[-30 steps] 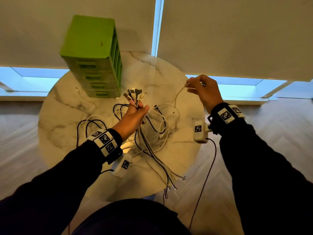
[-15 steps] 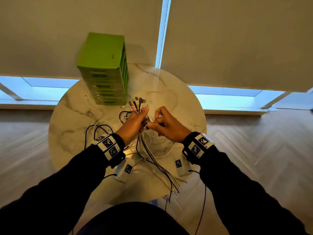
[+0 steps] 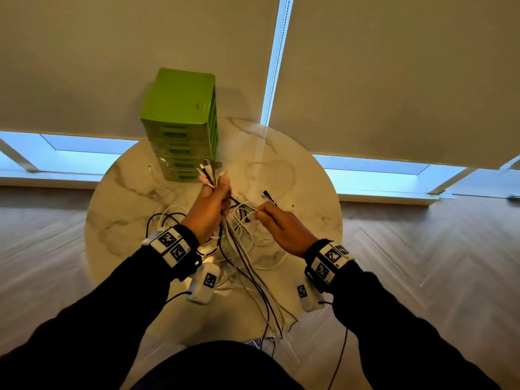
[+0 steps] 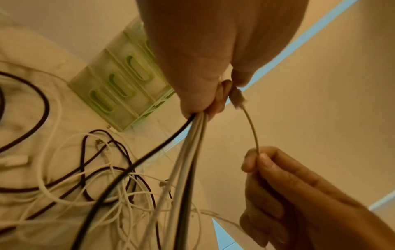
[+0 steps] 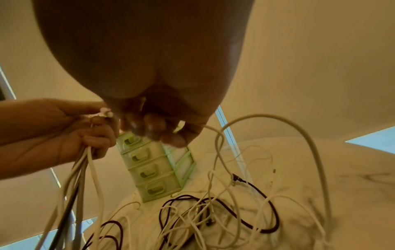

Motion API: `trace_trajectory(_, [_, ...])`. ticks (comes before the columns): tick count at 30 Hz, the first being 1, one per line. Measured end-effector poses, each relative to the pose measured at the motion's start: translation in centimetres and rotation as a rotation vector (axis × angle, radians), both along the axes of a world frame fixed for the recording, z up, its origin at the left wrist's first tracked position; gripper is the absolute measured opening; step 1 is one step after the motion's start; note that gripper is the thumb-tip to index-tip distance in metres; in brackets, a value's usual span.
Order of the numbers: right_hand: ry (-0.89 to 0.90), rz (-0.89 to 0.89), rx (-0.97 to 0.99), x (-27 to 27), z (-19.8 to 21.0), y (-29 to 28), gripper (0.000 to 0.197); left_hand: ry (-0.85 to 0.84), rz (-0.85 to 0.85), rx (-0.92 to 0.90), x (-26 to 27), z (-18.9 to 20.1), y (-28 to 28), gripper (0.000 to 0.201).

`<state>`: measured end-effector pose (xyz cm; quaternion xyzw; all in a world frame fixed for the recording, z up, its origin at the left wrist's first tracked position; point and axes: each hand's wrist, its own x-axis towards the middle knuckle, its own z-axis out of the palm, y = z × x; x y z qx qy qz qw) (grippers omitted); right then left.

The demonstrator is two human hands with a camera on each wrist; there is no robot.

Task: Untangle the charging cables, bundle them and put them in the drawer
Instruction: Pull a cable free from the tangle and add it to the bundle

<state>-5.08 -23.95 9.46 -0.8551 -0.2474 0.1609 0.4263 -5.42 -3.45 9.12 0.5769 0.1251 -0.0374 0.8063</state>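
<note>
While my left hand (image 3: pixel 209 209) grips a bunch of cables (image 4: pixel 188 143) in a closed fist above the round marble table (image 3: pixel 304 192), their plugs (image 3: pixel 206 171) fan out past my knuckles. My right hand (image 3: pixel 284 226) pinches one thin white cable (image 4: pixel 252 128) between thumb and fingertips, just beside the left; its plug end is tucked against my left fingers. More black and white cables lie tangled in loops (image 5: pixel 213 213) on the table below. Behind them stands the green drawer unit (image 3: pixel 183 122), its drawers closed.
</note>
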Motion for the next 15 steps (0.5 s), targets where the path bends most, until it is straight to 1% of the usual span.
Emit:
trace_trajectory(1, [-0.040, -0.054, 0.020, 0.0, 0.2, -0.1, 0.013, 0.020, 0.014, -0.051, 0.0, 0.3, 0.1, 0.018])
trace_trajectory(3, [-0.080, -0.121, 0.072, 0.3, 0.7, 0.1, 0.015, 0.058, 0.008, -0.099, -0.1, 0.5, 0.0, 0.034])
trace_trajectory(4, [-0.092, -0.119, 0.077, 0.4, 1.1, 0.5, 0.016, 0.068, -0.001, -0.092, -0.4, 0.6, -0.2, 0.043])
trace_trajectory(5, [-0.114, -0.101, 0.060, 0.5, 1.4, 0.8, 0.017, 0.064, -0.015, -0.070, -0.6, 0.6, -0.6, 0.048])
trace_trajectory(8, [-0.202, -0.001, -0.026, 0.6, 2.4, 2.4, 0.020, 0.030, -0.073, 0.002, -1.3, 0.3, -2.2, 0.042])
trace_trajectory(10, [-0.264, 0.067, -0.120, 0.5, 2.7, 3.2, 0.025, 0.009, -0.065, 0.010, -1.4, 0.3, -2.9, 0.039])
trace_trajectory(12, [-0.306, 0.103, -0.215, 0.5, 2.7, 3.6, 0.027, -0.001, -0.029, -0.006, -1.3, 0.3, -3.1, 0.026])
trace_trajectory(13, [-0.316, 0.108, -0.236, 0.4, 2.6, 3.7, 0.026, 0.013, -0.011, -0.017, -1.4, 0.4, -3.2, 0.025])
trace_trajectory(15, [-0.310, 0.118, -0.253, 0.0, 2.4, 3.8, 0.024, 0.039, 0.026, -0.040, -1.5, 0.4, -3.0, 0.032])
